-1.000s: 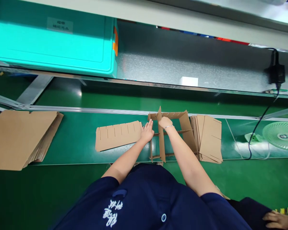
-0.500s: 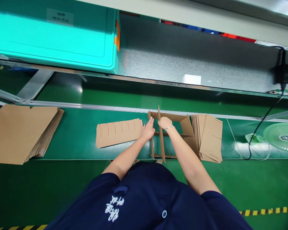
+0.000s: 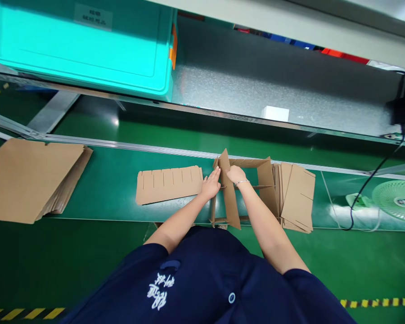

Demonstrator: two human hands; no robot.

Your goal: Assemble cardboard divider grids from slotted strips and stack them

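Observation:
A cardboard divider frame [image 3: 266,180] of interlocked upright strips stands on the green bench in front of me. My right hand [image 3: 236,174] is closed on the upper part of a cardboard strip [image 3: 230,202], which leans with its broad face showing and crosses the frame front to back. Just left of that strip, my left hand [image 3: 211,183] rests with fingers stretched out, touching the frame's left end piece. Beside the left hand lies a small stack of slotted cardboard strips [image 3: 168,184]. Against the frame's right side rests another stack of slotted cardboard pieces [image 3: 297,191].
Large cardboard sheets [image 3: 33,175] are stacked at the bench's left end. A green fan [image 3: 396,200] and a black cable [image 3: 364,180] are at the right. On the metal shelf above sit a turquoise bin [image 3: 87,54] and a small white box [image 3: 276,113].
The strip in my right hand has tilted, so its broad face shows where mostly its edge did before. Both hands stay near the same spots; the camera view has shifted slightly.

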